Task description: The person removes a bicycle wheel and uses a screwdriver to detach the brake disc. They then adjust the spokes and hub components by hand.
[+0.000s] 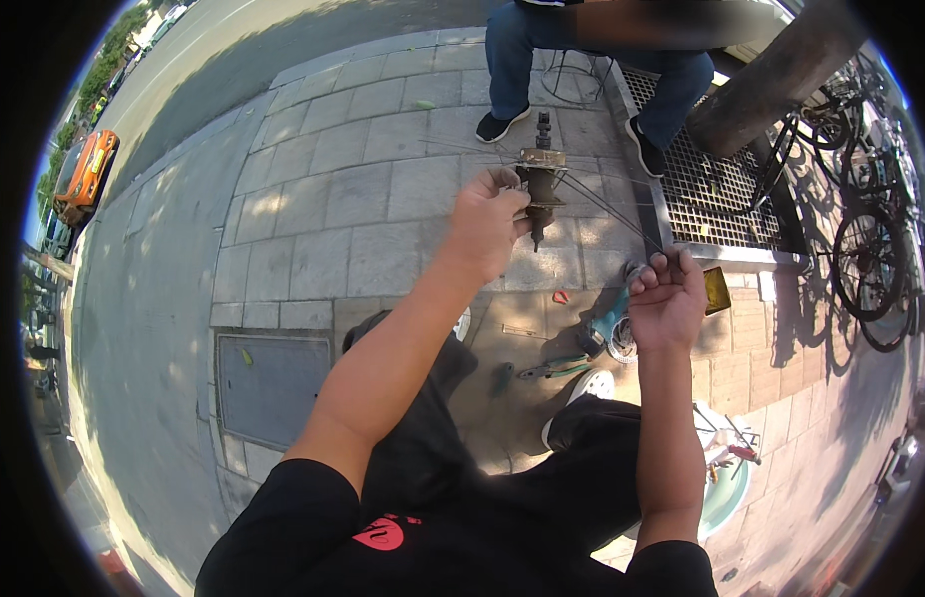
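The hands are apart: the left hand [489,221] grips a dark hub [538,187] above the pavement [363,194]; the right hand [667,298] curls around the far ends of its spokes [610,208]. Pliers [553,368] and a teal tool [610,322] lie below; a person's shoe [502,124], a tree trunk [776,80] and bicycles [862,261] stand beyond.

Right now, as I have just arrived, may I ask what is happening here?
The left hand holds a dark metal hub-like part in the air, and the right hand grips thin rods that run toward it. Green-handled pliers lie on the paving near the wearer's feet. Opposite, there is another person in blue trousers.
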Available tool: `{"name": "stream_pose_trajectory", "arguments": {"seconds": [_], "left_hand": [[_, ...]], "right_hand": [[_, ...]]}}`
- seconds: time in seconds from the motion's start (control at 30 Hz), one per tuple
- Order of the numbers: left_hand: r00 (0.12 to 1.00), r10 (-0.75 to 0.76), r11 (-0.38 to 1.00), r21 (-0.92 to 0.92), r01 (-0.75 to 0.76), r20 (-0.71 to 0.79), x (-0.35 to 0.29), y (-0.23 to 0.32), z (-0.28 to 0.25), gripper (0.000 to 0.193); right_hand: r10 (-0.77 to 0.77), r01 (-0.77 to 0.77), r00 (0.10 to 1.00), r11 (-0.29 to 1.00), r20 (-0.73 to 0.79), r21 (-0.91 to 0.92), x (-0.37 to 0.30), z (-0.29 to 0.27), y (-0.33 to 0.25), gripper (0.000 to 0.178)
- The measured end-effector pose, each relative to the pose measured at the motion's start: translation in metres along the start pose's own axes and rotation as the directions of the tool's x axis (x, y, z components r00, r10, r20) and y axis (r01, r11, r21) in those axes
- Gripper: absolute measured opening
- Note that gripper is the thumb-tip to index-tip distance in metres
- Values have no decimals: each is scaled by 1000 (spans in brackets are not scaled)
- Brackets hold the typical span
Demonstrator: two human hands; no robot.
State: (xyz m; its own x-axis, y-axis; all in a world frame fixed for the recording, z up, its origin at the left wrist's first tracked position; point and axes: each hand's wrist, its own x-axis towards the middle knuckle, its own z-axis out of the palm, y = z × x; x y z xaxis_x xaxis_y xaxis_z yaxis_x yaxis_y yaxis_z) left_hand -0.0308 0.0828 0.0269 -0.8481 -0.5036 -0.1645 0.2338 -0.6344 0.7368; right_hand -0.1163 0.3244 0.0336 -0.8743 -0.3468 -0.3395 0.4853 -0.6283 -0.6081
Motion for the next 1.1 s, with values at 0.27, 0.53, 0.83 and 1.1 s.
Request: {"name": "stream_pose_trajectory", "arguments": {"seconds": [0.27, 0.53, 0.83, 1.1], "left_hand": [[981, -42, 976, -220, 0, -187, 6, 11, -12, 22], [963, 0, 999, 34, 10, -268, 6, 23, -18, 23], [962, 87, 953, 304, -4, -260, 8, 27, -24, 17], [970, -31, 998, 50, 45, -242, 5, 12, -15, 22]], "right_hand": [[215, -213, 976, 976, 41, -35, -15, -28, 22, 18], [210, -8, 972, 476, 105, -879, -30, -30, 46, 23], [410, -127, 839, 787, 358, -603, -9, -36, -18, 22], [578, -39, 741, 547, 343, -836, -37, -24, 68, 25]]}}
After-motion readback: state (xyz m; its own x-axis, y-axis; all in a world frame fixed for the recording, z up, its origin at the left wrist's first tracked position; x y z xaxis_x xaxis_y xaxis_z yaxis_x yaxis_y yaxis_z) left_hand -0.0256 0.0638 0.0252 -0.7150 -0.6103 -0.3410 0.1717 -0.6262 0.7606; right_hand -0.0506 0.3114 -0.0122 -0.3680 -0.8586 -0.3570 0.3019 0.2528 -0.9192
